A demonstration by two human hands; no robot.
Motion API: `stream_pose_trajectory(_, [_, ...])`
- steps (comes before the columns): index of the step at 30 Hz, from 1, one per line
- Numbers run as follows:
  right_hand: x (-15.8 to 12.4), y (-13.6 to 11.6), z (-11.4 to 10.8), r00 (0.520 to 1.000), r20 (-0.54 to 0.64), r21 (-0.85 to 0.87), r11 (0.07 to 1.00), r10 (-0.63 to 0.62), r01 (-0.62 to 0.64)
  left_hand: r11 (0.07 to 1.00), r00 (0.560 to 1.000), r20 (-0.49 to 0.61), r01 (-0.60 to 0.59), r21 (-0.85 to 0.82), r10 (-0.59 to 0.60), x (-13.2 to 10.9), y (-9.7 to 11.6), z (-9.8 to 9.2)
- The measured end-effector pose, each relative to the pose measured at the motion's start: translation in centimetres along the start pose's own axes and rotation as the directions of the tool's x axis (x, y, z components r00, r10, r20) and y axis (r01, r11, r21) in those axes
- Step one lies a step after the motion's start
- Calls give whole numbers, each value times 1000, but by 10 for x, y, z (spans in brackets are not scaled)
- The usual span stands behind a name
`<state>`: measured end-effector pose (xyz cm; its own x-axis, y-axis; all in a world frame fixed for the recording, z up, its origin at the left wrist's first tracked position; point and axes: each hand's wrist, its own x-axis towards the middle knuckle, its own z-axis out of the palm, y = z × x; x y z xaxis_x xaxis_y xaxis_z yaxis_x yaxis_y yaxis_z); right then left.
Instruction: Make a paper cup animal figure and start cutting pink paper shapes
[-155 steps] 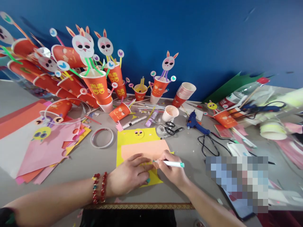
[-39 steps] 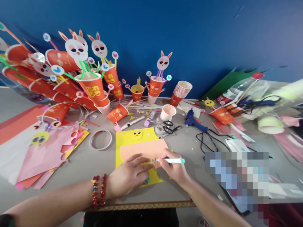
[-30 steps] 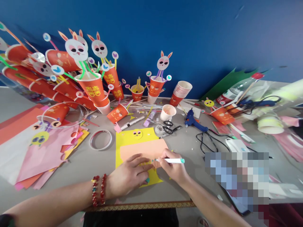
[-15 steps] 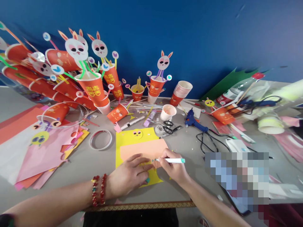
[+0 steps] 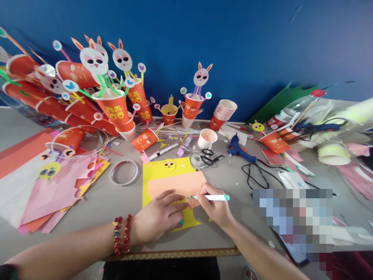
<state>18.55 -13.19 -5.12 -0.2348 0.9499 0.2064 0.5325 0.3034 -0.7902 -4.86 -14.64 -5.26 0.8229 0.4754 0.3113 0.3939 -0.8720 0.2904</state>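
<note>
My right hand (image 5: 214,206) is closed around a white marker (image 5: 214,198) with a teal end, its tip at the lower edge of a peach-coloured paper (image 5: 175,183). Small teal marks and brown outlines show on the paper beside that tip. My left hand (image 5: 159,216), with red bead bracelets (image 5: 126,233) on the wrist, lies with its fingers stretched out across the lower part of the paper. By its thumb a small teal piece (image 5: 182,222) peeks out; what it is I cannot tell. Under the peach sheet is a yellow sheet (image 5: 150,169) bearing a yellow rabbit-like face (image 5: 169,165).
A tape roll (image 5: 124,172) lies left of the papers. Scissors (image 5: 208,156), a white cup (image 5: 207,139) and a blue glue gun (image 5: 240,149) lie beyond. Red paper cups (image 5: 112,107) with rabbit faces crowd the back left. Coloured sheets (image 5: 55,186) lie left.
My right hand and the marker have shifted very slightly to the right. My left hand stays in place on the paper.
</note>
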Motion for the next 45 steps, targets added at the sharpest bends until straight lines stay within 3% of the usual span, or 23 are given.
stream_pose_trajectory(45, [2, -1, 0, 1000, 14, -22, 1000, 8, -7, 1000, 1000, 8, -2, -5, 2, -1, 0, 0])
